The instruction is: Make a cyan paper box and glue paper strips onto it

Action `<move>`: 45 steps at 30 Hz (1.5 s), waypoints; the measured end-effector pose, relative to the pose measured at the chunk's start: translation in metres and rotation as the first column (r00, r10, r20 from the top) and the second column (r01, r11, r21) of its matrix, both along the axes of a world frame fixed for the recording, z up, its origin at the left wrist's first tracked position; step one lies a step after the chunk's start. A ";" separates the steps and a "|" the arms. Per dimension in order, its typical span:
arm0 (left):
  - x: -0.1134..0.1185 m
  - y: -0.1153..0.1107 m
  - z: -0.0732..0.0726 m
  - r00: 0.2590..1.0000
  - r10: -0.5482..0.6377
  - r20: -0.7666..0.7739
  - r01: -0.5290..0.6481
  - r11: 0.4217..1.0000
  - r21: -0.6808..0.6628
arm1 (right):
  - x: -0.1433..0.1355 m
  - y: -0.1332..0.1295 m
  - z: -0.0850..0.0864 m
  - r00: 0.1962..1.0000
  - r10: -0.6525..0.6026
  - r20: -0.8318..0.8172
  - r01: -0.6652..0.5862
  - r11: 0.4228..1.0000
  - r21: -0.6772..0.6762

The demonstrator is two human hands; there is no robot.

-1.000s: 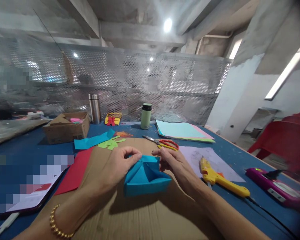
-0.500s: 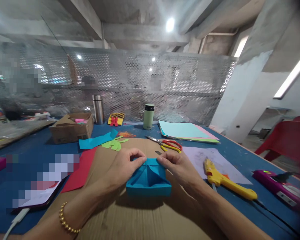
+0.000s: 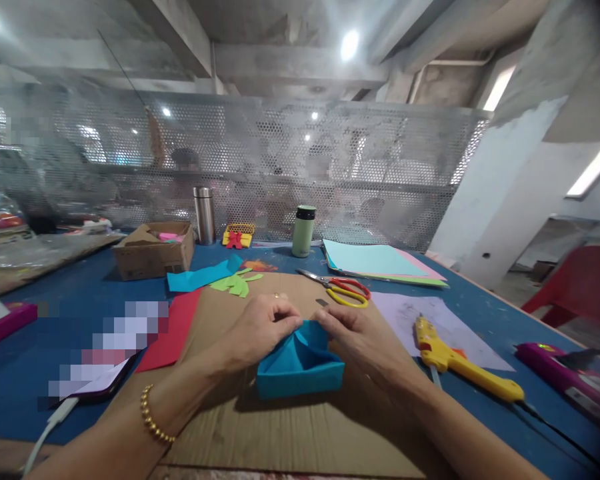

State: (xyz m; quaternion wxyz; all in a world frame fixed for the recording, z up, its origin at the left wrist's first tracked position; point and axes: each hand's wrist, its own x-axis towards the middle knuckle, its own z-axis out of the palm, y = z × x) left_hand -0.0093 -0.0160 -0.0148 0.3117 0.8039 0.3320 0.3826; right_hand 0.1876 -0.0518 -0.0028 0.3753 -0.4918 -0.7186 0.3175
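Between my hands is a blue folded paper box (image 3: 300, 381), its near wall upright and its far side partly folded inward. My left hand (image 3: 263, 330) pinches the box's far left edge between thumb and fingers. At the far right edge, my right hand (image 3: 347, 333) pinches the paper the same way. Below the box lies a brown cardboard sheet (image 3: 280, 443). Just beyond my right hand are scissors (image 3: 347, 291) with red and yellow handles. A small dark blade-like piece (image 3: 322, 303) lies near my right fingers.
A yellow glue gun (image 3: 460, 367) rests at right by a purple power strip (image 3: 563, 380). Red paper (image 3: 170, 333), a blue strip (image 3: 205, 275) and green scraps (image 3: 235, 285) lie left. Behind stand a cardboard box (image 3: 155, 257), steel flask (image 3: 205, 217), green bottle (image 3: 304, 233) and paper stack (image 3: 375, 259).
My hands have drawn closer together at the box's far edge, and its far side is bunched inward more. The whole view has shifted slightly, moving things rightward.
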 end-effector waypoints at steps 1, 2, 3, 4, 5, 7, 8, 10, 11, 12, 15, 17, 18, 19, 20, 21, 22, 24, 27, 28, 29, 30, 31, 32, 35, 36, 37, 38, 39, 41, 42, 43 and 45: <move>0.001 -0.001 -0.001 1.000 0.000 -0.005 0.000 1.000 0.007 | -0.002 -0.001 0.001 1.000 0.013 0.016 -0.013 1.000 -0.008; 0.001 -0.001 -0.002 1.000 -0.004 -0.010 0.004 1.000 0.017 | -0.003 -0.001 0.003 0.999 0.023 0.028 -0.023 1.000 -0.014; 0.002 -0.002 -0.002 1.000 -0.007 -0.018 0.008 1.000 0.023 | -0.005 -0.001 0.004 0.999 0.031 0.037 -0.031 0.999 -0.010; 0.002 -0.003 -0.002 1.000 -0.008 -0.020 0.008 1.000 0.020 | -0.005 -0.001 0.004 0.998 0.038 0.045 -0.038 0.999 -0.001; 0.003 -0.004 -0.002 1.000 -0.003 -0.017 0.003 1.000 0.005 | -0.005 0.000 0.004 0.998 0.039 0.050 -0.039 0.999 0.007; 0.001 -0.004 0.002 0.999 0.030 0.011 -0.030 0.998 -0.063 | -0.002 0.003 0.003 0.999 0.015 0.047 -0.016 1.000 0.018; 0.000 -0.004 0.005 0.998 0.053 0.033 -0.049 0.993 -0.108 | 0.001 0.005 0.002 0.999 0.004 0.045 -0.004 1.000 0.021; -0.004 -0.002 0.011 0.990 0.106 0.089 -0.088 0.979 -0.185 | 0.006 0.009 -0.001 1.000 -0.021 0.016 0.020 0.999 0.040; -0.006 -0.001 0.014 0.983 0.134 0.123 -0.105 0.971 -0.215 | 0.009 0.011 -0.003 0.999 -0.032 -0.009 0.032 0.998 0.053; -0.008 0.000 0.016 0.974 0.159 0.160 -0.116 0.962 -0.246 | 0.011 0.013 -0.004 0.999 -0.036 -0.029 0.037 0.997 0.063; -0.010 0.001 0.019 0.952 0.192 0.239 -0.108 0.939 -0.326 | 0.014 0.016 -0.007 0.997 -0.039 -0.065 0.045 0.995 0.084; -0.008 0.000 0.019 0.959 0.181 0.219 -0.099 0.935 -0.340 | 0.014 0.016 -0.008 0.998 -0.038 -0.056 0.043 0.995 0.093; -0.007 -0.002 0.018 0.964 0.180 0.195 -0.107 0.936 -0.335 | 0.014 0.016 -0.008 0.998 -0.040 -0.044 0.044 0.994 0.102; -0.006 -0.003 0.018 0.969 0.182 0.169 -0.119 0.937 -0.328 | 0.013 0.016 -0.007 0.999 -0.045 -0.030 0.048 0.992 0.115; -0.004 -0.003 0.017 0.971 0.190 0.149 -0.134 0.937 -0.323 | 0.013 0.016 -0.007 0.999 -0.049 -0.015 0.051 0.990 0.130; -0.003 -0.003 0.016 0.971 0.199 0.135 -0.147 0.935 -0.322 | 0.013 0.016 -0.007 0.999 -0.053 -0.002 0.052 0.989 0.142; -0.003 -0.003 0.015 0.970 0.208 0.127 -0.158 0.933 -0.322 | 0.013 0.016 -0.007 0.999 -0.053 0.008 0.051 0.988 0.148; -0.003 -0.001 0.015 0.971 0.210 0.118 -0.162 0.932 -0.325 | 0.013 0.016 -0.007 0.999 -0.047 0.017 0.044 0.988 0.147; -0.005 -0.003 0.021 0.976 0.183 0.114 -0.136 0.932 -0.335 | 0.015 0.016 -0.007 0.999 -0.043 0.024 0.039 0.990 0.136; -0.007 -0.004 0.024 0.979 0.168 0.111 -0.122 0.935 -0.333 | 0.016 0.017 -0.007 0.999 -0.045 0.027 0.041 0.990 0.136; -0.008 -0.006 0.027 0.984 0.150 0.100 -0.109 0.937 -0.332 | 0.016 0.017 -0.007 0.998 -0.047 0.031 0.042 0.990 0.138; -0.009 -0.008 0.029 0.988 0.131 0.088 -0.095 0.939 -0.330 | 0.017 0.017 -0.007 0.998 -0.044 0.039 0.038 0.989 0.142; -0.010 -0.009 0.030 0.991 0.108 0.076 -0.077 0.940 -0.333 | 0.018 0.018 -0.007 0.998 -0.039 0.047 0.032 0.989 0.145; -0.010 -0.010 0.030 0.994 0.085 0.069 -0.056 0.938 -0.343 | 0.018 0.018 -0.007 0.998 -0.033 0.051 0.025 0.989 0.146; -0.009 -0.007 0.019 0.997 0.029 0.067 -0.001 0.927 -0.375 | 0.016 0.018 -0.008 0.999 -0.022 0.039 0.017 0.991 0.135; -0.007 -0.006 0.013 0.997 0.013 0.074 0.017 0.923 -0.384 | 0.015 0.017 -0.008 0.999 -0.019 0.034 0.014 0.991 0.130; -0.006 -0.005 0.008 0.996 0.001 0.087 0.034 0.917 -0.397 | 0.014 0.016 -0.009 0.999 -0.010 0.031 0.007 0.992 0.122; -0.004 -0.003 0.003 0.994 -0.010 0.104 0.052 0.912 -0.406 | 0.013 0.015 -0.009 1.000 0.003 0.030 -0.006 0.994 0.110; -0.003 -0.003 -0.001 0.993 -0.018 0.120 0.066 0.910 -0.410 | 0.012 0.014 -0.009 0.999 0.016 0.031 -0.018 0.995 0.095; -0.001 -0.001 -0.004 0.991 -0.018 0.131 0.068 0.921 -0.385 | 0.011 0.013 -0.009 0.999 0.027 0.025 -0.029 0.998 0.062; -0.001 -0.001 -0.005 0.993 -0.014 0.120 0.056 0.935 -0.351 | 0.010 0.012 -0.009 0.999 0.027 0.019 -0.028 0.998 0.048; -0.001 0.000 -0.004 0.995 -0.012 0.101 0.043 0.949 -0.313 | 0.010 0.012 -0.009 1.000 0.026 0.011 -0.027 0.999 0.036; -0.002 0.000 -0.001 0.998 -0.020 0.060 0.036 0.963 -0.265 | 0.010 0.012 -0.008 0.999 0.032 0.011 -0.032 0.999 0.014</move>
